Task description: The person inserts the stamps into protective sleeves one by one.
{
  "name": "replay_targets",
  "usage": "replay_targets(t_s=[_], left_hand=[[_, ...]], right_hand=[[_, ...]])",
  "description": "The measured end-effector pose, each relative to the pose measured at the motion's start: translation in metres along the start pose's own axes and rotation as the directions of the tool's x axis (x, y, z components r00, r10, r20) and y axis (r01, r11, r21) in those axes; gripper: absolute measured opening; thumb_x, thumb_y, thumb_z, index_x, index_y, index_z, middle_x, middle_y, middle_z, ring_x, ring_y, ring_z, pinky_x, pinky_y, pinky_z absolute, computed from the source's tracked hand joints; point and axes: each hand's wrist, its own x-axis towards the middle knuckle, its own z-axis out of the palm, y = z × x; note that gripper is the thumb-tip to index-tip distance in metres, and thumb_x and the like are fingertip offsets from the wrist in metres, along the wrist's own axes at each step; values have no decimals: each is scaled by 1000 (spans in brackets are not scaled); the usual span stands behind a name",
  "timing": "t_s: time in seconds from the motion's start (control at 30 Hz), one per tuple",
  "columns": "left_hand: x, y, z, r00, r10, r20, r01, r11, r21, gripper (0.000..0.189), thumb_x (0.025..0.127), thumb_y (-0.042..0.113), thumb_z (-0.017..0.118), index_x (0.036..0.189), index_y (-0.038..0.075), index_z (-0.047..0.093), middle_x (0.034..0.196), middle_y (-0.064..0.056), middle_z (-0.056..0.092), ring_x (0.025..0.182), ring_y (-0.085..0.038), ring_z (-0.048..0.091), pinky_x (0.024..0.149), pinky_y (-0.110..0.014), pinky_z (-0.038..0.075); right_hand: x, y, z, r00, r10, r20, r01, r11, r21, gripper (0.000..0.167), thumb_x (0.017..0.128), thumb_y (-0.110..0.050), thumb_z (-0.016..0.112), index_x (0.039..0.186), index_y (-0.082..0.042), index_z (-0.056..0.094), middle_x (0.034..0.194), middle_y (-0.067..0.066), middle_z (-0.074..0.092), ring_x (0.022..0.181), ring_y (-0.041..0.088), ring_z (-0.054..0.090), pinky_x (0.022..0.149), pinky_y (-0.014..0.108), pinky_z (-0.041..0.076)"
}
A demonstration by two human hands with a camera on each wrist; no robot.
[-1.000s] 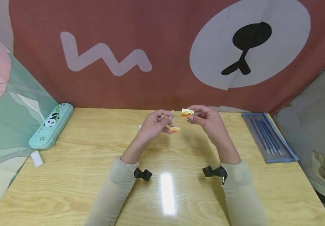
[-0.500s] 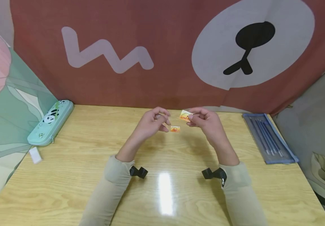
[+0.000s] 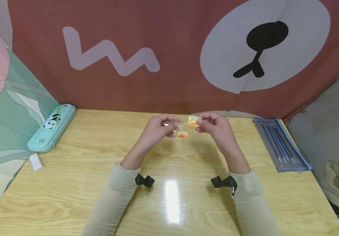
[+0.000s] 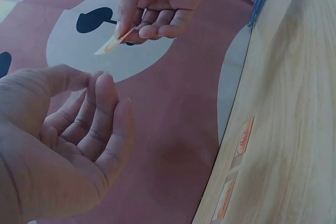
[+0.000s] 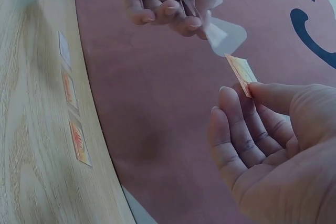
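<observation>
My right hand (image 3: 216, 129) pinches a small yellow and orange printed card (image 3: 194, 121) between thumb and fingers, above the far part of the table. Facing it, my left hand (image 3: 160, 129) pinches a clear plastic piece with rounded corners (image 5: 228, 36), best seen in the right wrist view. One corner of the plastic lies close to the card's top edge there. Below the hands, an orange card (image 3: 182, 134) lies flat on the table. The right wrist view shows it in a row with another orange card (image 5: 69, 90) and a whitish one (image 5: 64, 49).
A mint pencil case with pandas (image 3: 52, 127) lies at the back left, a white eraser (image 3: 35, 162) in front of it. At the right rests a blue-edged clear pouch (image 3: 281, 144) with pencils inside. A printed curtain (image 3: 175, 95) hangs behind the table (image 3: 78, 183).
My left hand has drawn slightly left, uncovering the orange card on the table, and a glint of clear plastic now shows at its fingertips. My right hand keeps its card, shifted only slightly.
</observation>
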Motion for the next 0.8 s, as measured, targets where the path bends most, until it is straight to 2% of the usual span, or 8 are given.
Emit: replay_targets(t_s=[0.13,0.2,0.27,0.37,0.47,0.53,0.7,0.8], left_hand=[[0,0,-1,1000,-4,-9,4,999,34,19,96,6,61,111,5,71,94,-8,67,66,-14,63,73,-37,62],[0,0,-1,1000,-11,-16,11,999,31,18,96,8,64,112,5,74,97,-6,69,66,-13,63,71,-30,61],[0,0,-1,1000,-14,-16,15,1000,25,19,97,13,67,112,7,76,102,-6,73,69,-13,65,71,-28,61],[1,-2,-2,1000,-10,6,10,1000,-12,23,98,18,68,116,6,76,111,-10,76,79,-16,72,74,-30,62],[1,-3,-1,999,1,46,2,998,-63,23,101,16,63,120,4,71,119,-15,73,90,-23,75,74,-32,63],[1,-3,-1,998,10,64,-4,996,-91,23,102,13,61,121,2,67,120,-17,71,93,-25,75,71,-32,62],[1,-1,-1,999,5,50,1,994,-109,31,98,13,67,128,11,64,117,-14,75,80,-16,75,64,-25,58],[2,-1,-1,999,-20,31,23,992,-125,28,96,14,71,123,12,63,113,-15,76,74,-14,75,61,-23,57]], right_hand=[[0,-2,1,1000,-1,8,1,1000,-16,22,97,-17,70,111,0,66,90,-3,67,76,11,71,78,28,63],[-1,-2,1,1000,-4,13,4,1000,-15,22,97,-18,70,110,-1,67,89,-3,66,75,11,71,78,27,62],[-1,-3,1,1000,-7,13,7,1000,-8,21,97,-19,70,109,-2,67,89,-2,66,75,11,71,78,27,63],[-2,-3,0,1000,-15,3,15,1000,-5,21,98,-20,70,110,-4,68,89,-1,66,75,11,71,77,27,63],[-2,-3,0,1000,-22,-9,22,1000,-6,21,98,-21,69,110,-4,68,89,-1,66,75,11,70,77,27,63],[-2,-3,-1,1000,-26,-7,26,1000,0,21,98,-21,69,110,-4,68,89,-1,66,75,12,70,77,27,62],[-1,-2,-1,999,-34,5,34,999,0,18,97,-18,71,109,-4,69,89,-2,67,74,11,70,76,26,62],[-1,-1,-1,1000,-30,-1,30,1000,-7,16,97,-18,71,108,-6,70,90,-2,67,74,11,69,76,26,62]])
